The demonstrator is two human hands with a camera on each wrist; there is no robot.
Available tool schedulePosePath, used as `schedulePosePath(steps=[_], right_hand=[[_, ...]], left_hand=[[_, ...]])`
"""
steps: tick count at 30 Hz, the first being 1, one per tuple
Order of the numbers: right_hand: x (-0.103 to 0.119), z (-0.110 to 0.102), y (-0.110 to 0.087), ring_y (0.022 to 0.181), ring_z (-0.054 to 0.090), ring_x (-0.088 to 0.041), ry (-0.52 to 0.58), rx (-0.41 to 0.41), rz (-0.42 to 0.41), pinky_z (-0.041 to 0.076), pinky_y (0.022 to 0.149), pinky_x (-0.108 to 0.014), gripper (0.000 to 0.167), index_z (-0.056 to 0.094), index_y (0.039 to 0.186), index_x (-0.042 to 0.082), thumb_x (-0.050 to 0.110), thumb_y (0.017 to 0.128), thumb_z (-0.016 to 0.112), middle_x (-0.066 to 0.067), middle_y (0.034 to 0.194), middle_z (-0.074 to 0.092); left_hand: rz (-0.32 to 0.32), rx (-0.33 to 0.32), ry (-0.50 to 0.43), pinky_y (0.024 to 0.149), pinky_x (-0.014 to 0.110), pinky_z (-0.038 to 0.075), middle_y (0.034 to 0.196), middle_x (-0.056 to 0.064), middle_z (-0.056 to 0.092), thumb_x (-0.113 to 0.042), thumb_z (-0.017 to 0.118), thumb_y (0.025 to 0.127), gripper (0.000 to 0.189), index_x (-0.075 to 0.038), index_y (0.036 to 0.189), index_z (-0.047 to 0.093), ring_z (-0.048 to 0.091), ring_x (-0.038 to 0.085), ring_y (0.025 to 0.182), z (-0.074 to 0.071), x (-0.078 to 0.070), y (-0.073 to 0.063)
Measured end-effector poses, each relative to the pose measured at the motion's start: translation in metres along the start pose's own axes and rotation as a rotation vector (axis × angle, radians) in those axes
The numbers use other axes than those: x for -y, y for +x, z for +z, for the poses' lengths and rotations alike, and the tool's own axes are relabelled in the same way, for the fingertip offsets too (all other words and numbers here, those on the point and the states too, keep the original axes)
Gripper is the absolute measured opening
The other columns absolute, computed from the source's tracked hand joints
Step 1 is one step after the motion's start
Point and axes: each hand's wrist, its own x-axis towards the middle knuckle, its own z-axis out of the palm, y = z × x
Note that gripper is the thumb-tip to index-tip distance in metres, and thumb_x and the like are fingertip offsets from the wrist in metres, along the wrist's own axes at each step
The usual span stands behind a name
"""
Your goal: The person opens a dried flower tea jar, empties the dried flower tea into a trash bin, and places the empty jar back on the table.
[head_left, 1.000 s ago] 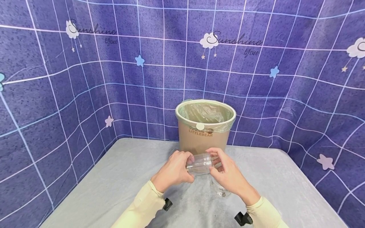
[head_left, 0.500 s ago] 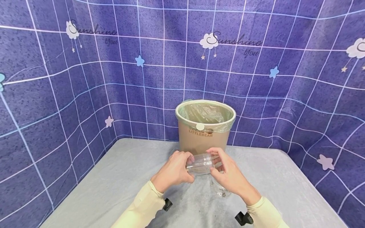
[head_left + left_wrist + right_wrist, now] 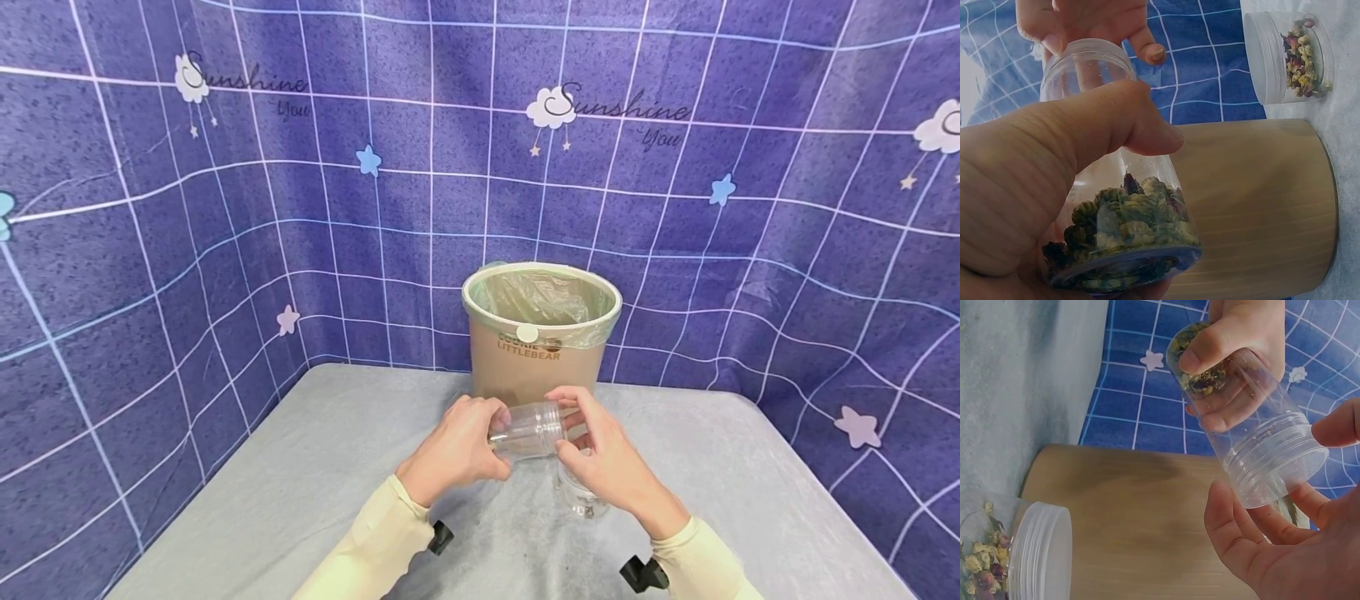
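My left hand (image 3: 457, 442) grips a clear plastic jar (image 3: 528, 431) by its base end, held tilted sideways in front of the bin. Dried flower buds (image 3: 1132, 215) lie at the jar's bottom, dark green, yellowish and reddish. Its threaded mouth (image 3: 1275, 456) has no lid on it and points to my right hand (image 3: 600, 454). That hand is loosely cupped around the mouth, thumb right at the rim, fingers spread below and beyond it. Under my right hand stands a second clear jar (image 3: 581, 498) with a frosted ribbed top (image 3: 1041, 553), holding yellow and red dried flowers.
A beige trash bin (image 3: 536, 367) with a pale green rim and a plastic liner stands just behind the hands. The table has a grey cloth (image 3: 360, 433). A blue-purple gridded curtain (image 3: 420, 208) hangs around the back and sides.
My right hand has shifted very slightly right, and the jar's mouth end has edged right with it. The left hand, bin and standing jar stay in place.
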Motion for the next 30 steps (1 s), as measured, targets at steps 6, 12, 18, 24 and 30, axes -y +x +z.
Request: schedulePosePath(steps=[6, 12, 18, 24, 30], right_hand=[[0.0, -0.003, 0.0, 0.095, 0.067, -0.022, 0.0, -0.015, -0.002, 0.06, 0.074, -0.035, 0.06, 0.053, 0.136, 0.015, -0.004, 0.081, 0.065, -0.005, 0.123, 0.064], [-0.002, -0.004, 0.0, 0.096, 0.067, -0.02, -0.018, -0.03, -0.008, 0.059, 0.073, -0.033, 0.058, 0.053, 0.136, 0.011, -0.003, 0.082, 0.065, -0.002, 0.127, 0.063], [-0.003, -0.006, 0.001, 0.095, 0.066, -0.02, -0.058, -0.046, -0.001, 0.058, 0.072, -0.032, 0.056, 0.054, 0.135, 0.013, 0.0, 0.082, 0.066, -0.003, 0.126, 0.064], [-0.002, -0.008, 0.003, 0.094, 0.065, -0.02, -0.082, -0.07, 0.001, 0.056, 0.071, -0.028, 0.055, 0.055, 0.134, 0.017, 0.001, 0.083, 0.065, -0.004, 0.122, 0.066], [-0.003, -0.008, 0.004, 0.093, 0.066, -0.02, -0.078, -0.064, 0.01, 0.057, 0.071, -0.03, 0.054, 0.056, 0.134, 0.014, 0.0, 0.083, 0.066, -0.006, 0.119, 0.068]], left_hand=[[-0.005, 0.004, -0.01, 0.074, 0.03, 0.047, 0.085, -0.005, 0.064, -0.023, 0.088, 0.055, 0.048, -0.015, 0.098, 0.07, 0.052, 0.016, 0.081, -0.001, 0.002, 0.001], [-0.035, 0.005, -0.023, 0.076, 0.031, 0.047, 0.086, -0.003, 0.064, -0.023, 0.086, 0.056, 0.047, -0.014, 0.099, 0.069, 0.052, 0.017, 0.083, -0.005, 0.003, 0.0], [-0.046, -0.017, -0.029, 0.076, 0.032, 0.049, 0.087, -0.002, 0.064, -0.021, 0.085, 0.057, 0.046, -0.013, 0.098, 0.069, 0.053, 0.018, 0.085, -0.011, 0.007, 0.0], [-0.054, -0.046, -0.042, 0.077, 0.035, 0.05, 0.087, -0.004, 0.064, -0.02, 0.086, 0.058, 0.045, -0.013, 0.098, 0.069, 0.056, 0.019, 0.086, -0.021, 0.01, 0.002], [-0.086, -0.063, -0.047, 0.081, 0.037, 0.051, 0.088, -0.004, 0.065, -0.019, 0.087, 0.058, 0.045, -0.013, 0.098, 0.068, 0.058, 0.02, 0.089, -0.034, 0.015, 0.004]])
